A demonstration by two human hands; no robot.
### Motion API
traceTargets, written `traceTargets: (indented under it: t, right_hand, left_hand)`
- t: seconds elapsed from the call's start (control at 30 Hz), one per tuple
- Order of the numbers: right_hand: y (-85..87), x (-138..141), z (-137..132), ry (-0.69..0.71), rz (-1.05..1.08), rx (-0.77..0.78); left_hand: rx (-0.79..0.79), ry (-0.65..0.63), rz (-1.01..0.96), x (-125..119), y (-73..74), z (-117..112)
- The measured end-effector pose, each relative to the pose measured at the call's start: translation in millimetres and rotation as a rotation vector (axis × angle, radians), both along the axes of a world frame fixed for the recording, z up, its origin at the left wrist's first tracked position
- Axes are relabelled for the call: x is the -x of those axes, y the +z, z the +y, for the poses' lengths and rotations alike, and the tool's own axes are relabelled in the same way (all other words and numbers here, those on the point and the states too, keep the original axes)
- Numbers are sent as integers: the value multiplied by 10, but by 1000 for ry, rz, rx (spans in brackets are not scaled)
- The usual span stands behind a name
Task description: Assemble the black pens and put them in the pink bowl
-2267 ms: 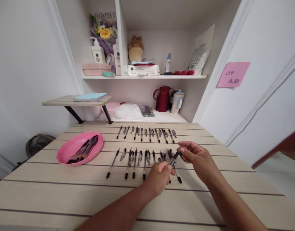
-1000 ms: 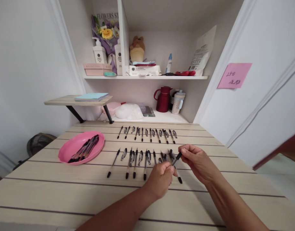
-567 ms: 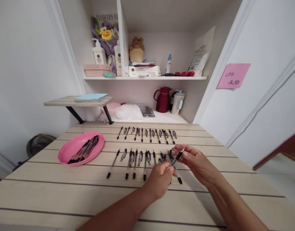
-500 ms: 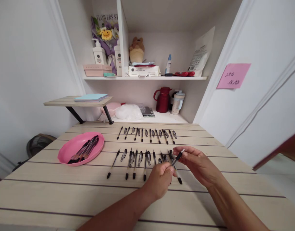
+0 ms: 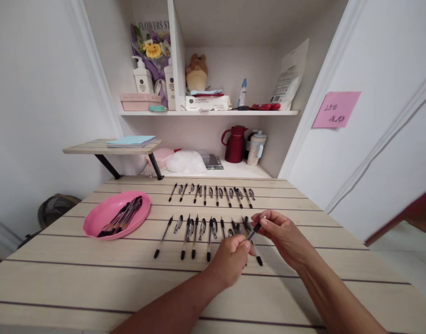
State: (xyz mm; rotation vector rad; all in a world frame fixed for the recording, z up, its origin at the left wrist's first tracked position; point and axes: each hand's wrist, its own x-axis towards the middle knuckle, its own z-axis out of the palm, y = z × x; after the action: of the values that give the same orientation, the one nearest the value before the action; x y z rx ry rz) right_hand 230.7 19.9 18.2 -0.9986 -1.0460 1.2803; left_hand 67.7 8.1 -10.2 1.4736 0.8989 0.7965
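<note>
My left hand (image 5: 230,260) is closed around a pen (image 5: 254,232) and holds it slanted above the wooden desk. At its upper end, the thumb and fingers of my right hand (image 5: 280,234) pinch the pen near its tip. Beneath and beside my hands lies a front row of uncapped pens with black ends, such as the leftmost pen (image 5: 163,236). Between them lie separate clear caps with clips, one cap (image 5: 178,224) near the left end. My left hand hides part of this row.
Behind lies a second row of pens (image 5: 205,195) and caps. A pink tray (image 5: 91,221) with several capped pens sits at left, near a small raised shelf (image 5: 84,147). A red jug (image 5: 235,144) and a cup (image 5: 257,148) stand in the back cabinet.
The thumb and fingers of my right hand have closed in on the upper end of the pen. My left hand keeps its hold in nearly the same place.
</note>
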Motion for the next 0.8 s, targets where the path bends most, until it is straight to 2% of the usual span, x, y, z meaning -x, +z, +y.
traceTargets:
  t: [0.1, 0.23, 0.4, 0.57, 0.67, 0.73, 0.8]
  right_hand:
    - [-5, -6, 2, 42, 29, 9]
    - [-7, -23, 16, -45, 5, 7]
    - [-16, -17, 14, 45, 15, 20]
    - [-26, -44, 31, 20, -29, 9]
    - [33, -194, 133, 23, -202, -13]
    - [47, -331, 247, -102, -435, -33]
    - [-7, -443, 368, -269, -799, -19]
  left_hand:
    - [5, -6, 3, 1, -11, 10]
    - [10, -1, 4, 3, -21, 20]
    - [5, 3, -11, 1, -15, 9]
    - [23, 17, -12, -6, -57, 23]
    - [46, 34, -44, -9, -90, 47]
    - [57, 46, -65, -9, -96, 59]
    - [66, 56, -77, -7, -84, 64]
